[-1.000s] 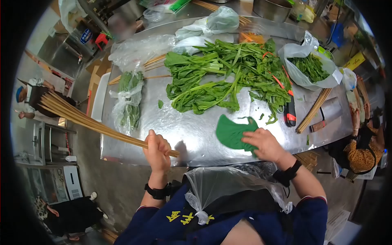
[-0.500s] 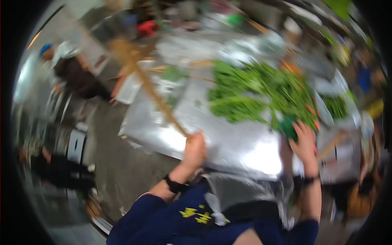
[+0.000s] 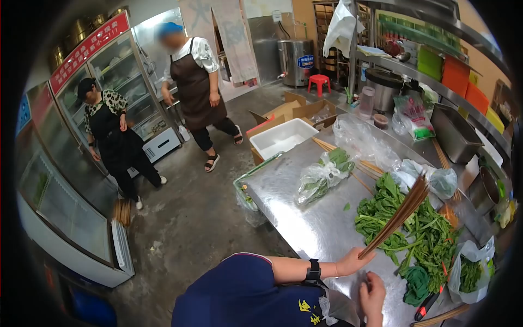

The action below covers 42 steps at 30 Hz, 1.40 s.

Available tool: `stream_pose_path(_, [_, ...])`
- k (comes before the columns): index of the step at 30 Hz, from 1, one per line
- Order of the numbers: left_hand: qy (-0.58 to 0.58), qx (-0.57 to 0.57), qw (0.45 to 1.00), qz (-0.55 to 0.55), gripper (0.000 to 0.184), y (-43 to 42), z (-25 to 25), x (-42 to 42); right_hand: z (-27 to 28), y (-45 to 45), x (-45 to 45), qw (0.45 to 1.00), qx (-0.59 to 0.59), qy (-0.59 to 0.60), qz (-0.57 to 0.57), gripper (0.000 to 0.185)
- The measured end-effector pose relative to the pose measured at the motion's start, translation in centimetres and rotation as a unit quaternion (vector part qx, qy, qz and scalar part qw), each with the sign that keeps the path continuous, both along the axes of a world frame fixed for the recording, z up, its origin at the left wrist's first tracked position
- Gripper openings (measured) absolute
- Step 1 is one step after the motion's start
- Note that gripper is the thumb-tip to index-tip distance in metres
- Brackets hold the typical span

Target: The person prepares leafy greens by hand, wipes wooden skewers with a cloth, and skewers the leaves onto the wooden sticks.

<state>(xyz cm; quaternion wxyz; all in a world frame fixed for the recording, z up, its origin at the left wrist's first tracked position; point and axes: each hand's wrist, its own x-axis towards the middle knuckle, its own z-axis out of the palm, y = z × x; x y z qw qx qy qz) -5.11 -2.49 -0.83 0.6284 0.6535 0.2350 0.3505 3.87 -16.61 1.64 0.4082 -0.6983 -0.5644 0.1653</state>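
Observation:
My left hand (image 3: 354, 261) is closed round the lower ends of a bundle of long brown skewers (image 3: 397, 215). The bundle tilts up to the right over the metal table, its far ends fanned above the leafy greens (image 3: 425, 240). Near the table's front edge, my right hand (image 3: 372, 295) is loosely curled, with nothing visible in it. A crumpled dark green bundle (image 3: 417, 284), perhaps cloth or string, lies to its right, touching the greens. Beside that is a black and red handled tool (image 3: 429, 304), its kind unclear.
A plastic bag of greens (image 3: 324, 177) lies on the metal table (image 3: 272, 191); another open bag (image 3: 471, 272) stands at the right. Beyond the table are a white tub (image 3: 283, 139) and a red stool (image 3: 320, 85). Two people in aprons stand on the left, near glass-door fridges.
My view has swung left and steadied. The skewers, earlier pointing up and left, now lean right over the greens. My right hand has come off the dark green bundle.

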Motion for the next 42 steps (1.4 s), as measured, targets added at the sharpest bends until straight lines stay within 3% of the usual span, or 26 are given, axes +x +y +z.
stream_pose_path(6, [0.005,-0.016,1.000,-0.006,0.040,0.6,-0.1,0.2,-4.5,-0.4,-1.1,0.986,0.094,-0.134,-0.005,0.023])
stream_pose_path(14, [0.027,0.021,0.999,0.018,0.039,0.1,-0.6,0.6,-4.7,-0.2,-0.6,0.989,0.094,-0.117,-0.004,0.023])
stream_pose_path(18, [0.012,-0.044,0.998,0.036,0.041,-0.8,0.4,0.5,-4.6,-0.3,-0.6,0.992,0.087,-0.089,-0.024,0.020])
stream_pose_path(20, [0.095,-0.074,0.991,0.050,0.038,-0.4,-0.3,1.1,-3.9,-0.4,0.0,0.994,0.096,-0.047,-0.029,0.020])
stream_pose_path(21, [0.063,-0.119,0.991,-0.010,0.036,-0.3,0.5,1.2,-3.6,-0.9,0.6,0.994,0.107,-0.025,-0.027,0.019])
stream_pose_path(23, [0.057,-0.257,0.948,-0.176,0.035,-0.5,4.0,2.2,-1.3,-2.2,1.1,0.981,0.068,0.177,-0.049,0.019])
stream_pose_path(27, [0.048,-0.274,0.898,-0.341,0.033,-2.1,4.6,7.2,1.2,-6.2,5.9,0.977,0.061,0.120,-0.168,0.019])
stream_pose_path(30, [0.017,-0.328,0.836,-0.440,0.032,-4.4,2.9,11.7,7.0,-7.5,10.5,0.953,0.036,0.090,-0.288,0.016])
stream_pose_path(32, [-0.016,-0.353,0.794,-0.495,0.033,-5.6,1.2,13.6,8.6,-7.3,14.2,0.920,0.052,0.160,-0.353,0.015])
stream_pose_path(33, [-0.025,-0.352,0.788,-0.505,0.034,-6.1,0.4,14.0,9.6,-6.4,16.0,0.920,0.044,0.149,-0.360,0.015])
stream_pose_path(35, [-0.004,-0.444,0.723,-0.530,0.035,-6.2,-1.2,14.4,11.4,-4.4,20.0,0.923,0.045,0.134,-0.357,0.017])
stream_pose_path(37, [-0.007,-0.437,0.717,-0.543,0.036,-5.3,-1.6,14.4,12.2,-1.5,24.4,0.941,0.004,-0.001,-0.337,0.019])
stream_pose_path(39, [-0.020,-0.435,0.718,-0.543,0.036,-4.4,-2.7,14.8,11.6,2.1,29.0,0.946,-0.007,0.008,-0.324,0.022])
stream_pose_path(42, [-0.032,-0.433,0.734,-0.521,0.034,-3.5,-2.0,14.4,10.6,7.5,35.3,0.941,-0.089,-0.136,-0.296,0.025])
